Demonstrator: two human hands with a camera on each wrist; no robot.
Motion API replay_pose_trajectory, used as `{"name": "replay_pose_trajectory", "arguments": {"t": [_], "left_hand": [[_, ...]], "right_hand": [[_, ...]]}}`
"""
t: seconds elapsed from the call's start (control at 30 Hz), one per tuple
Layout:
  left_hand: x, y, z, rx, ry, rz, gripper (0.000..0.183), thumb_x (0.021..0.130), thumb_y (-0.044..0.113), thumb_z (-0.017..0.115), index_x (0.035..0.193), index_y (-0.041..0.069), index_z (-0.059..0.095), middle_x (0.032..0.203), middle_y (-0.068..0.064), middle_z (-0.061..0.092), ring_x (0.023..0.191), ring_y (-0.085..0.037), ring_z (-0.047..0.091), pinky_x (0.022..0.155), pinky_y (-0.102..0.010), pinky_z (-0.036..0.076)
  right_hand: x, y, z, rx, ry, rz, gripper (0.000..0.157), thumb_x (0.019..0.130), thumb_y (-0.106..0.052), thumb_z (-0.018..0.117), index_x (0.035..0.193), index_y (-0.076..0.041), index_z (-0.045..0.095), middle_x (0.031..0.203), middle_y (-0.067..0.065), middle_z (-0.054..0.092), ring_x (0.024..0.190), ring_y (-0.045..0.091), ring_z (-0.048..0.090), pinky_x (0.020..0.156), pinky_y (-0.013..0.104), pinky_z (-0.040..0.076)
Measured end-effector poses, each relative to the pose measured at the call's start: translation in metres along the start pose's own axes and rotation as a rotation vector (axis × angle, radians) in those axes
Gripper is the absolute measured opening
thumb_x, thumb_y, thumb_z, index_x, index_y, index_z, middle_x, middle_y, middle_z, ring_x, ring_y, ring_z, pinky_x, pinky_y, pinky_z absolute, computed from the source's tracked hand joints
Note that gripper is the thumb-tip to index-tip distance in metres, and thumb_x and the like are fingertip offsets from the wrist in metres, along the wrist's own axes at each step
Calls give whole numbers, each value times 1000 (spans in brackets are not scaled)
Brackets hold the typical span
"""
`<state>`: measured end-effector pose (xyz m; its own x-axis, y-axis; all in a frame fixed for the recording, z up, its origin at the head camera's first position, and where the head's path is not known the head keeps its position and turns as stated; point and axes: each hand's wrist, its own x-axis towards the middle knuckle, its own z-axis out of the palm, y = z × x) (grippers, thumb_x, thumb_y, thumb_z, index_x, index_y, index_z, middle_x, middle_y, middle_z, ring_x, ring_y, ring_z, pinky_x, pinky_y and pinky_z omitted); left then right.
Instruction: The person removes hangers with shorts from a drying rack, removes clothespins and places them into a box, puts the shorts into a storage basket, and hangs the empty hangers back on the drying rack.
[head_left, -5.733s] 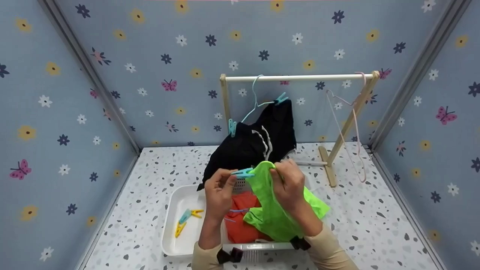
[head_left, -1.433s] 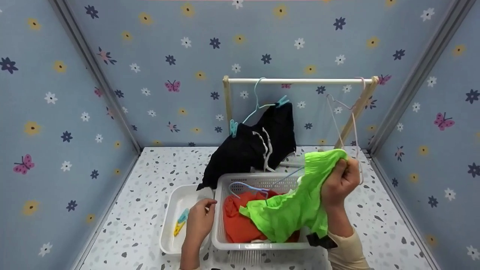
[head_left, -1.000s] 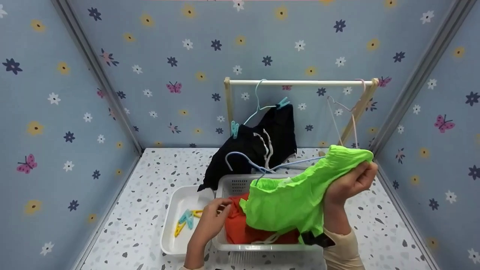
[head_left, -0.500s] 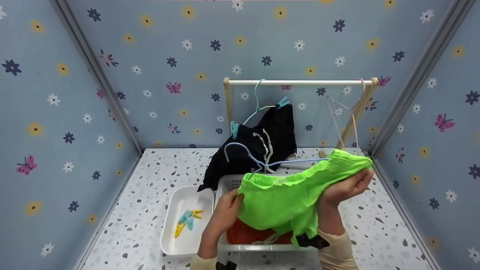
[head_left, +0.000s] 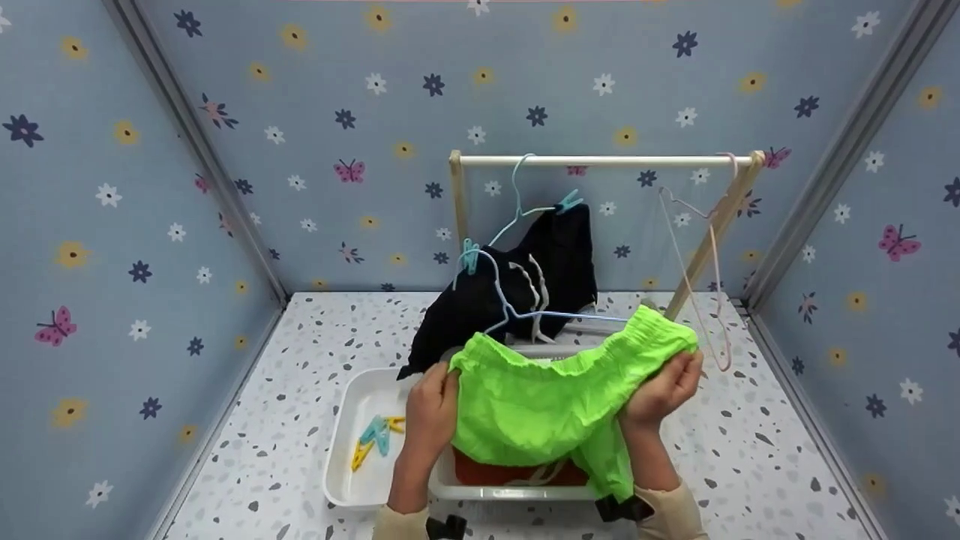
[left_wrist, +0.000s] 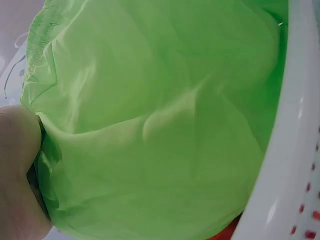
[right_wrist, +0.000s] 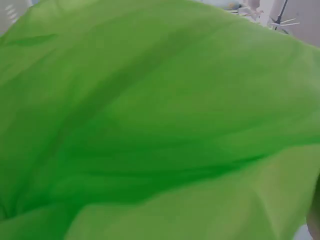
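- Blue flowered fabric walls (head_left: pixel 285 97) enclosed the left, far and right edges of the white, dark-speckled surface (head_left: pixel 315 334).
- Near its far edge stood a wooden rack with a white rod (head_left: pixel 622 160).
- A white perforated plastic basket (head_left: pixel 517 493) stood nearer, orange-red cloth (head_left: pixel 487 474) inside its near rim.
- A black cloth garment (head_left: pixel 465 311) hung at the rack's left end, apparently secured against slipping by turquoise plastic clothespins (head_left: pixel 470 256).
- A lime-green thin-cloth garment (head_left: pixel 525 405) was held over the basket, seemingly so its gathered waistband lay stretched along a blue wire hanger (head_left: pixel 500 289); whether the hanger's ends were inside or behind was unclear.
- The left hand (head_left: pixel 431 409) pinched one waistband end, the right hand (head_left: pixel 664 390) gripped the other, probably for tension.
- Yellow clothespins (head_left: pixel 361 454) lay in a white plastic tray (head_left: pixel 341 480) by the basket's left edge, presumably within reach.
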<state>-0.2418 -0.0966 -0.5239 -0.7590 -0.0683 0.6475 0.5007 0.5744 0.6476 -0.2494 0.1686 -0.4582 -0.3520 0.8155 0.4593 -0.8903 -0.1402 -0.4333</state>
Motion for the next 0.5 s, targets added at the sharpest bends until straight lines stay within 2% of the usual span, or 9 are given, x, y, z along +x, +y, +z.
{"name": "replay_pose_trajectory", "arguments": {"t": [0.17,0.3,0.4,0.5], "left_hand": [[4,-7,-10,38,51,38,20,97,9,59,77,12,55,70,5,43,59,-10,40,52,-28,36],[6,-14,-18,88,86,74,10,93,9,63,84,11,65,71,4,48,60,-12,45,53,-31,39],[9,-18,-24,120,83,82,5,93,11,65,89,11,69,75,3,54,65,-15,52,57,-35,44],[10,-21,-28,136,71,78,6,93,12,65,91,11,71,78,3,58,70,-17,57,61,-37,46]], "right_hand": [[1,8,-29,-299,-164,45,23,100,1,39,82,17,40,73,3,49,65,11,49,60,23,40],[2,2,-44,-451,-301,133,13,95,11,37,97,18,49,88,8,57,77,13,55,68,21,44],[2,-8,-44,-550,-393,183,28,88,18,36,111,17,53,105,20,60,90,15,58,76,20,47],[2,-19,-39,-691,-487,204,36,84,19,39,114,14,58,112,27,60,96,15,57,79,20,45]]}}
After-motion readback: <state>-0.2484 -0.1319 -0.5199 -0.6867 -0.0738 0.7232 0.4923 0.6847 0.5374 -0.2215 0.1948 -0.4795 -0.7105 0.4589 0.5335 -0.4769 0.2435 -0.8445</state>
